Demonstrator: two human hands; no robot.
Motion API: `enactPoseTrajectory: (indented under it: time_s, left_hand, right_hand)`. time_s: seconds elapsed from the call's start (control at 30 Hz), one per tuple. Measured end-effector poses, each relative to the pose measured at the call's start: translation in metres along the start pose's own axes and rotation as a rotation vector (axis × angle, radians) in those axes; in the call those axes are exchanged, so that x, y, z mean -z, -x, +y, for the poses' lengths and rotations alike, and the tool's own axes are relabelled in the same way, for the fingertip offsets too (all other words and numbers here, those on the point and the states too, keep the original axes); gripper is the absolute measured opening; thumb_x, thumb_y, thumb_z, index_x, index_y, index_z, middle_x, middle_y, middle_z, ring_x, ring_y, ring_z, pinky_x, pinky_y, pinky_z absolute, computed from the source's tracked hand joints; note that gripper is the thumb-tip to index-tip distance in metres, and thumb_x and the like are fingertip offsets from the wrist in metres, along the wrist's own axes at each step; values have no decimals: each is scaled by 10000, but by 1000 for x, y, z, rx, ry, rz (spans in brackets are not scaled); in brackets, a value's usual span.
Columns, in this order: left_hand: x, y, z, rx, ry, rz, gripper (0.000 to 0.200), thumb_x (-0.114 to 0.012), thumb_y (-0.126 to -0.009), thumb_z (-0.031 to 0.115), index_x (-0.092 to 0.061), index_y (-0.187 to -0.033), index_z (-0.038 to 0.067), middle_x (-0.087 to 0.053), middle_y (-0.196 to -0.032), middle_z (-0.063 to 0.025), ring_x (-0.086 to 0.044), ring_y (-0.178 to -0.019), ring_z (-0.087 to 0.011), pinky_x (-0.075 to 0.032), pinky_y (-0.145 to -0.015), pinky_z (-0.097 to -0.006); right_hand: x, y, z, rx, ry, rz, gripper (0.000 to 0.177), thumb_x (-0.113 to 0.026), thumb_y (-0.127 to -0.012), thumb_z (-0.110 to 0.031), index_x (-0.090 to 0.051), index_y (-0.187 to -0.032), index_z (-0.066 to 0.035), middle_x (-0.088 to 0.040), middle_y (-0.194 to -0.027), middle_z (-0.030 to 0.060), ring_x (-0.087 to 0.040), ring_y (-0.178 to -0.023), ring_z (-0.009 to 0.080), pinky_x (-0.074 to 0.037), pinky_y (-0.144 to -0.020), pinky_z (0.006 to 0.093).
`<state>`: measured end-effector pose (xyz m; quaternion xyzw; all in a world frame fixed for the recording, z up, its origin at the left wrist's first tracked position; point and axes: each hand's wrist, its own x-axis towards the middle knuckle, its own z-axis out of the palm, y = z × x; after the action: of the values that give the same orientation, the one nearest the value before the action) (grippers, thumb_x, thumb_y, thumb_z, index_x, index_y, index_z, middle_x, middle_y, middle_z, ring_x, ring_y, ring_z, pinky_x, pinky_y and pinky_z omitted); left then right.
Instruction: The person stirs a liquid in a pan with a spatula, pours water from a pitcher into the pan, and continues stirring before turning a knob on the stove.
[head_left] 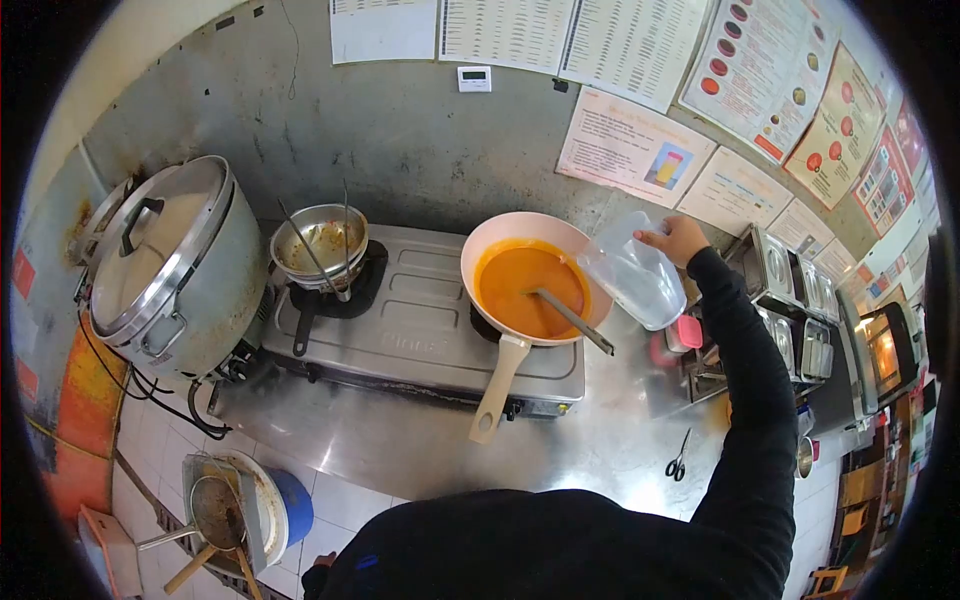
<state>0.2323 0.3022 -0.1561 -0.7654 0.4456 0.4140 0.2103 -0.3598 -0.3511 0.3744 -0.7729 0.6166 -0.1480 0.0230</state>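
Steel counter [400,450] carries a gas stove [420,320] and scissors [677,462].

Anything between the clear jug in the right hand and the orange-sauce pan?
Nothing visible. The right hand holds the clear jug tilted at the rim of the pan. The handle of a utensil lies over that rim just below the jug, beside rather than between.

Orange sauce [522,280] fills a cream-pink pan [505,300]; blue bucket [291,505] below; sleeve [748,400] black, container [632,275] seemingly clear.
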Motion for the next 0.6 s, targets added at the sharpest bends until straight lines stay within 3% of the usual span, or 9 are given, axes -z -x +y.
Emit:
enactPoseTrajectory:
  time_s: [0.2,0.23,0.33,0.47,0.6]
  left_hand:
    - [10,-25,5,-83,-21,43,529,-542,-727,482,-586,-953,6,-648,-861,-231,-626,-875,-377,-496,-751,-457]
    - [10,-36,13,-203,-147,189,433,-571,-725,402,-552,-945,29,-649,-801,-204,-643,-797,-350,-515,-692,-445]
    - [27,-55,32,-313,-44,235,377,-566,-784,329,-529,-1005,25,-645,-811,-210,-652,-728,-336,-519,-617,-448]
    - [40,-78,51,-182,377,159,394,-556,-818,331,-486,-1062,30,-631,-798,-189,-640,-692,-311,-515,-565,-432]
    - [69,-55,72,72,970,35,414,-546,-853,334,-444,-1118,34,-616,-786,-167,-629,-657,-286,-511,-512,-416]
  right_hand:
    - [-6,-50,-29,-13,144,-142,755,-654,-636,-679,-634,-733,69,-620,-695,211,-615,-670,325,-475,-635,389]
    - [-9,-56,-33,3,163,-154,759,-656,-633,-680,-637,-747,70,-624,-710,213,-620,-689,329,-478,-646,388]
    - [-19,-69,-48,86,175,-93,725,-668,-643,-657,-630,-708,64,-615,-652,193,-616,-620,293,-471,-603,368]
    - [-24,-83,-72,102,192,-135,764,-672,-638,-655,-647,-848,79,-645,-790,221,-635,-752,324,-491,-687,363]
    - [-22,-83,-97,155,161,-135,771,-677,-633,-652,-649,-869,82,-646,-803,223,-636,-755,325,-492,-699,364]
